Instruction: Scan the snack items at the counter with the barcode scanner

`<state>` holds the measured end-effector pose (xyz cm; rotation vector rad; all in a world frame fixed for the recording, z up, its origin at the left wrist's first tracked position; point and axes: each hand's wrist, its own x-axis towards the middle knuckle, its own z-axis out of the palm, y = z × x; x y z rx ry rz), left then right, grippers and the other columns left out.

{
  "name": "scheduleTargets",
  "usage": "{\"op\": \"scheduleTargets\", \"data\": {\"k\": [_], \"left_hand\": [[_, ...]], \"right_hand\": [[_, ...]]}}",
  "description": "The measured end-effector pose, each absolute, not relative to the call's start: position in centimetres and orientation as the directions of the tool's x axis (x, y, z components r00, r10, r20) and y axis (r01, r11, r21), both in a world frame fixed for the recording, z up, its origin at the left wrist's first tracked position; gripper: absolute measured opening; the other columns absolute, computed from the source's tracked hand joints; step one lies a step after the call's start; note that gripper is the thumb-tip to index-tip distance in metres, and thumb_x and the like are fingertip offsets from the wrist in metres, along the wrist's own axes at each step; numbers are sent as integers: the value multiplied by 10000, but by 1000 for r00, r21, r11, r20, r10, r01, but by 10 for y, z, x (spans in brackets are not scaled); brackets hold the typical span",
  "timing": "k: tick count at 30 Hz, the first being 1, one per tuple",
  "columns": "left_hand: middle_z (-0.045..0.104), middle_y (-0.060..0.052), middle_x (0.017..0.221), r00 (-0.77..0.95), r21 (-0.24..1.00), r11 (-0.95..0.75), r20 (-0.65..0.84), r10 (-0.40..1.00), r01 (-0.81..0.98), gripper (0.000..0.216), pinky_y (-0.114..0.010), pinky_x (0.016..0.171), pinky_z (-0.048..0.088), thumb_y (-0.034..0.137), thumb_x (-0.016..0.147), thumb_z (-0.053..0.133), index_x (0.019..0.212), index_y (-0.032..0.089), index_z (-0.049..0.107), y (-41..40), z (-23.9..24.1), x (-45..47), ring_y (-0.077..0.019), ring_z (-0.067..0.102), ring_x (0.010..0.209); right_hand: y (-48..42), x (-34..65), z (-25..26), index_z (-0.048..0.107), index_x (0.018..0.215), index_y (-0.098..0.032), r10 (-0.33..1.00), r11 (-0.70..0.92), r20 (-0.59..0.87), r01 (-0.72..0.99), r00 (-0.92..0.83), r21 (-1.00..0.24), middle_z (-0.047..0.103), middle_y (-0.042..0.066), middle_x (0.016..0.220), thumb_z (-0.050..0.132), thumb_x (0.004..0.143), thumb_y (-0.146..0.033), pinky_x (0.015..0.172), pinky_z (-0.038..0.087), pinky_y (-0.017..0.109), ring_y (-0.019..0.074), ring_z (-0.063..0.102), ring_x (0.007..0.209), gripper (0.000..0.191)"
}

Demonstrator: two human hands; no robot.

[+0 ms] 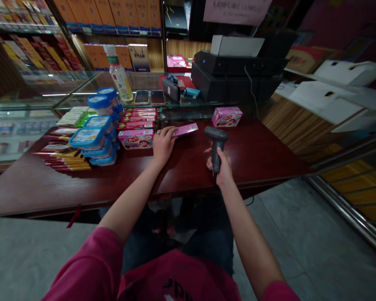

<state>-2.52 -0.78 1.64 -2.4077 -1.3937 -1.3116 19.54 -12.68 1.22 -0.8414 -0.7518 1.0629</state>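
Observation:
My left hand (163,144) is closed on a flat pink packet (185,130), holding it just above the dark red counter (263,154). A black handheld barcode scanner (216,143) stands upright in my right hand (221,168), which grips its handle; the scanner's head points toward the pink packet. A pink box (135,139) lies just left of my left hand. Another pink box (227,116) sits further back on the right.
Stacked blue-lidded tubs (95,136), red flat boxes (139,118) and pencils (64,161) fill the counter's left. Behind on a glass case stand a bottle (119,75), two phones (149,97) and a black printer (238,75). White boxes (338,96) lie at right.

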Motion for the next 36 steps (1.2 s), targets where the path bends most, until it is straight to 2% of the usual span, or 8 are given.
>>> {"op": "scheduleTargets", "data": {"k": [5, 10, 14, 17, 23, 30, 33, 36], "left_hand": [[715, -95, 1316, 211, 411, -656, 724, 657, 633, 233, -363, 1018, 576, 261, 1016, 658, 1235, 238, 734, 0, 15, -5, -236, 705, 1192], [680, -99, 1424, 334, 428, -729, 686, 647, 534, 360, -350, 1072, 579, 188, 1021, 609, 1370, 237, 683, 16, 8, 53, -226, 692, 1278], [568, -106, 1596, 464, 336, -767, 641, 611, 546, 524, -413, 1188, 517, 127, 1009, 569, 1520, 242, 578, 28, 8, 111, -260, 530, 1496], [518, -87, 1646, 498, 267, -756, 615, 611, 598, 612, -445, 1229, 480, 94, 977, 586, 1572, 225, 526, 37, 10, 148, -284, 435, 1567], [572, -56, 1600, 464, 201, -710, 633, 620, 675, 529, -520, 1351, 292, 136, 1042, 472, 1554, 242, 552, 56, 12, 193, -247, 413, 1583], [474, -77, 1675, 433, 200, -649, 598, 674, 734, 565, -529, 1384, 159, 155, 1040, 438, 1601, 203, 486, 58, 10, 216, -252, 363, 1609], [335, -96, 1748, 427, 196, -645, 605, 672, 739, 679, -493, 1379, 173, 125, 1000, 476, 1666, 203, 365, 48, 12, 205, -231, 279, 1641], [294, -75, 1763, 427, 159, -654, 639, 639, 740, 669, -439, 1376, 200, 92, 1010, 400, 1670, 198, 359, 34, 15, 171, -200, 240, 1648]], "right_hand": [[-125, 250, 19, 690, 898, -221, 870, 346, 148, -369, 470, -863, 786, 4, 876, 844, 766, -572, 370, 406, 230, 60, 497, 392, 406], [-130, 305, 16, 681, 882, -210, 798, 396, 90, -405, 596, -824, 768, -5, 819, 878, 718, -526, 385, 416, 231, 63, 501, 402, 406], [-133, 314, 12, 694, 871, -195, 802, 418, 48, -502, 595, -757, 738, -18, 782, 867, 723, -522, 392, 395, 210, 39, 458, 407, 398], [-135, 308, 11, 704, 875, -193, 796, 428, 53, -500, 603, -753, 740, -15, 798, 865, 733, -517, 397, 395, 210, 39, 463, 414, 388], [-132, 306, 12, 684, 904, -205, 809, 410, 62, -485, 585, -772, 744, -11, 819, 816, 799, -517, 405, 387, 200, 40, 467, 423, 355], [-130, 308, 13, 691, 896, -200, 826, 380, 37, -506, 562, -774, 736, -7, 817, 829, 778, -516, 411, 391, 202, 43, 459, 436, 364], [-134, 310, 15, 698, 894, -201, 857, 343, 36, -515, 515, -786, 739, -3, 828, 828, 763, -510, 419, 410, 213, 52, 470, 443, 360], [-138, 310, 16, 714, 934, -208, 888, 304, 36, -526, 458, -794, 754, 15, 856, 803, 759, -500, 437, 455, 244, 85, 527, 466, 352]]}}
